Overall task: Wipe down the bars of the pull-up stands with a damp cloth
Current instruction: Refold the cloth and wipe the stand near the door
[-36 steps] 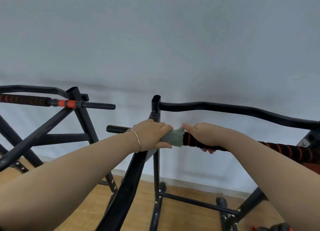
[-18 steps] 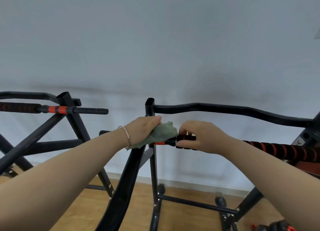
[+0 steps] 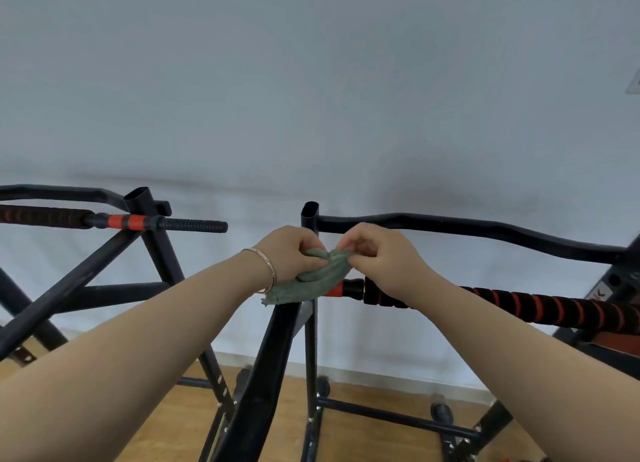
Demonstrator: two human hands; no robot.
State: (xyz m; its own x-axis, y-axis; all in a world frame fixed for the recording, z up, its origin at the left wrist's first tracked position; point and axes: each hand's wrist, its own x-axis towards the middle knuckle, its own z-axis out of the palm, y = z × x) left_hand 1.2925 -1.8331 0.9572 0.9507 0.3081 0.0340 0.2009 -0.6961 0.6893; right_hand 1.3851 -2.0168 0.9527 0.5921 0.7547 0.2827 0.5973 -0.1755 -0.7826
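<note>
A green cloth (image 3: 311,279) is bunched between both hands, just above the left end of the right stand's black-and-orange padded bar (image 3: 519,305). My left hand (image 3: 289,253), bracelet at the wrist, grips the cloth's left part. My right hand (image 3: 377,257) pinches its right edge with the fingertips. The cloth hangs over the bar's orange end and the upright post (image 3: 310,219). A black curved top bar (image 3: 485,231) runs right from that post. The left stand's bar (image 3: 138,222) with a ribbed black tip sits apart to the left.
Black frame struts (image 3: 83,274) of the left stand cross at the left. A wide black strut (image 3: 266,368) drops below my hands. Base rails and feet (image 3: 398,418) rest on a wooden floor (image 3: 187,416). A pale wall (image 3: 311,98) stands close behind.
My right hand left the padded bar and came up to pinch the cloth. My left hand lifted the cloth off the bar end, so both hands now hold it above the bar.
</note>
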